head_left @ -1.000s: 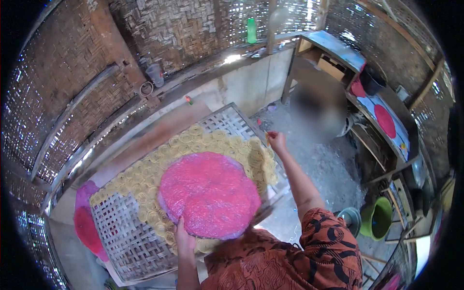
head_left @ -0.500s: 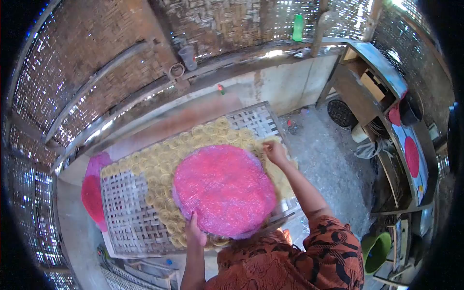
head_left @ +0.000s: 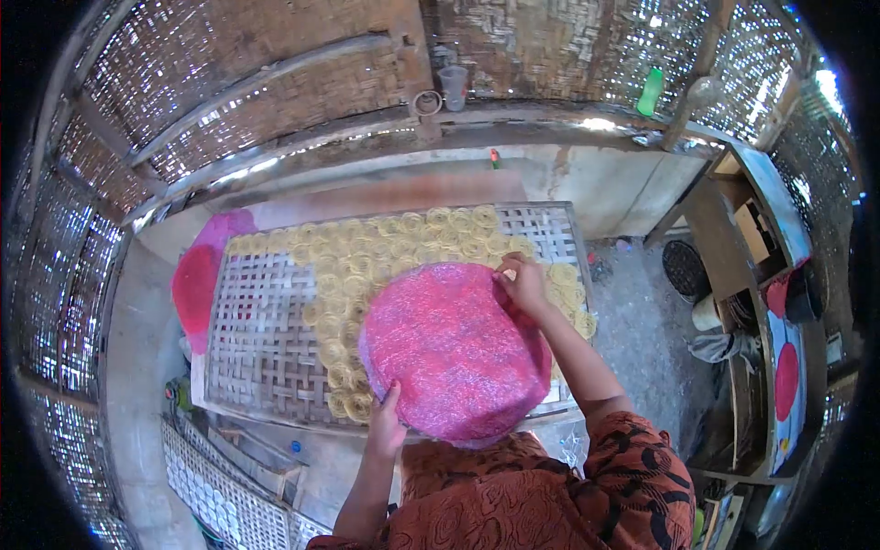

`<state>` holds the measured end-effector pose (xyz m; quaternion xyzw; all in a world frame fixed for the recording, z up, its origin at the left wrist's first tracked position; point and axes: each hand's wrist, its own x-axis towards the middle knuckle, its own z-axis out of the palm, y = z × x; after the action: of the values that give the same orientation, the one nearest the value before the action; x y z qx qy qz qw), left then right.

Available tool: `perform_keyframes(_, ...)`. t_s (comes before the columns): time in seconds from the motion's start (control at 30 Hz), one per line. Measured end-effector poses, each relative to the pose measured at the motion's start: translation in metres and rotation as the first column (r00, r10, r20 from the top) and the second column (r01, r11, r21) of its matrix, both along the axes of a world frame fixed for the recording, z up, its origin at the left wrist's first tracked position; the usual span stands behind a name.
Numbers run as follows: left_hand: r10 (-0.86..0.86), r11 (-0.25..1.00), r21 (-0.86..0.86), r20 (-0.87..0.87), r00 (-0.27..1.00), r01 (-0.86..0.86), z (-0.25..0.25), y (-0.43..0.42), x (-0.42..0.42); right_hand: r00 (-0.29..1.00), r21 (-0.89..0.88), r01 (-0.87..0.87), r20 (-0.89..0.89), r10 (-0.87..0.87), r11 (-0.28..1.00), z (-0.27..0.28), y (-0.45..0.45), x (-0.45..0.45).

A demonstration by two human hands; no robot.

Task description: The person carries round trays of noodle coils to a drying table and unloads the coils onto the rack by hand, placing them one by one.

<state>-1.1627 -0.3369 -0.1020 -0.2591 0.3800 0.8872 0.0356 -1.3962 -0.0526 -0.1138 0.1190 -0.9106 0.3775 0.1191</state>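
Observation:
A large round pink disc (head_left: 458, 353), wrinkled and glossy as if under thin plastic, is in front of me over the near part of a woven bamboo tray (head_left: 261, 344). My left hand (head_left: 389, 426) grips its lower left edge, thumb on top and fingers hidden beneath. At the upper right rim my right hand (head_left: 525, 289) is closed in a pinch on the edge. Coiled yellow noodle-like nests (head_left: 367, 252) lie in rows on the tray, partly hidden by the disc.
Another pink round piece (head_left: 195, 289) lies beyond the tray's left end. To the right stands a wooden cabinet (head_left: 669, 188) with a pink disc (head_left: 786, 380) on its shelf. A white-dotted woven rack (head_left: 215, 490) is at lower left. A green bottle (head_left: 650, 92) hangs on the wall.
My view has turned, so the surroundings sit further right and the tray looks more level. My right hand, earlier just off the disc, now meets its rim, and the disc is tilted differently.

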Motion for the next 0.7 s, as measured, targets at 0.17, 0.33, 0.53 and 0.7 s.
perform_keyframes(0.17,0.081,0.996,0.022,0.011,0.997,-0.081,0.010,0.003,0.018,0.891,0.416,-0.081,-0.377,0.253,0.906,0.042,-0.035,0.051)
perform_keyframes(0.33,0.160,0.987,0.022,-0.077,0.984,-0.159,-0.001,0.004,0.040,0.719,0.111,-0.667,-0.166,0.675,0.737,0.066,-0.097,0.134)
perform_keyframes(0.53,0.211,0.977,0.010,-0.107,0.972,-0.211,0.005,0.012,0.084,0.462,0.035,-0.887,0.040,0.886,0.461,0.076,-0.121,0.260)
perform_keyframes(0.7,0.279,0.960,0.018,-0.122,0.953,-0.278,0.000,0.026,0.144,0.619,-0.284,-0.736,0.086,0.781,0.615,0.111,-0.085,0.243)
